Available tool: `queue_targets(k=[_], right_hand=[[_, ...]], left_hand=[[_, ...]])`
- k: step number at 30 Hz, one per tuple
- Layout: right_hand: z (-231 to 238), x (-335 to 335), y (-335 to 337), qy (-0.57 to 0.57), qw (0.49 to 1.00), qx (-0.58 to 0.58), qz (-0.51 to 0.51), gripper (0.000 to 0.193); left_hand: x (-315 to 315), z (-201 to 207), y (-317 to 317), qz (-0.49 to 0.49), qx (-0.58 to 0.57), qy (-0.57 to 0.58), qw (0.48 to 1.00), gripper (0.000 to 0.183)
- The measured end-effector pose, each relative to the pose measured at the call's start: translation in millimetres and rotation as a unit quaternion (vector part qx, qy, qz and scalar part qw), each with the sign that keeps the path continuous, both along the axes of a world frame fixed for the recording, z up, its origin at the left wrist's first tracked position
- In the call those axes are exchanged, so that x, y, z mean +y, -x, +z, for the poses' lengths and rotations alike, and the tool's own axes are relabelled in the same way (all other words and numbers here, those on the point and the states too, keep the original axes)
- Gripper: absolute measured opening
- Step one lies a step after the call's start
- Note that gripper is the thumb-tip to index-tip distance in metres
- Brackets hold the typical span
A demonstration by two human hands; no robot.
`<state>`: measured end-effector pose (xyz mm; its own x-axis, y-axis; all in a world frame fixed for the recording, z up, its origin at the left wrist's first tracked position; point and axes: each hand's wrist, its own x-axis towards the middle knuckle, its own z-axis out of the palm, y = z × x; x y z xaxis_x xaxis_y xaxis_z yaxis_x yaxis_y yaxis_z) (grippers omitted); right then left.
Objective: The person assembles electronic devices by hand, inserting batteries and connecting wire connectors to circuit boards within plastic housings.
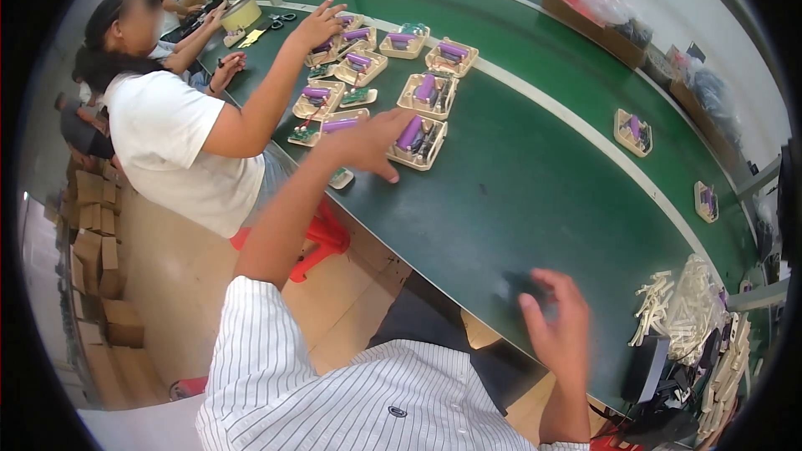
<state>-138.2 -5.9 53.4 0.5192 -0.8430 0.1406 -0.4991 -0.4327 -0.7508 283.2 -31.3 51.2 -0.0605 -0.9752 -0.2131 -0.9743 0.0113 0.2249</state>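
Nearby, at right, the right hand (560,321) hovers, thumb and fingers apart, over a green workbench (518,200). Farther left, the left hand (368,145), outspread, reaches a cream casing (415,164) of purple battery cells (410,133), contact unclear. Beyond, a co-worker's hand (319,27) is above similar casings (357,80).

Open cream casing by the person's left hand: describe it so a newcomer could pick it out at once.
On the long green worktable, find the cluster of cream casings beside the co-worker in white. In its right-hand row, take the open cream casing at the near end, holding a purple cylindrical cell. Unlike that row's others, it is partly overlapped by the person's left hand.
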Motion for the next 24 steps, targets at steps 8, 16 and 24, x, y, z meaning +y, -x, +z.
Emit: queue_targets(k=[8, 16, 24], right_hand=[[-22.0, 15.0, 5.6, -0.068, 0.998, -0.006, 0.016, 0.034], [-38.4, -22.1, -14.6, -0.272, 0.950, -0.129, -0.085, 0.041], [-44.6, -36.0, -17.8, -0.330, 0.935, -0.131, -0.019, 0.037]], left_hand=[[13.6, -23.6, 65.1, -0.036, 0.124, 0.130, 0.983, 0.098], [68.2, -39.2, 195.5, -0.033, 0.189, 0.256, 0.947, 0.098], [61.5, -68.0, 174.7, -0.112, 0.308, 0.262, 0.908, 0.081]])
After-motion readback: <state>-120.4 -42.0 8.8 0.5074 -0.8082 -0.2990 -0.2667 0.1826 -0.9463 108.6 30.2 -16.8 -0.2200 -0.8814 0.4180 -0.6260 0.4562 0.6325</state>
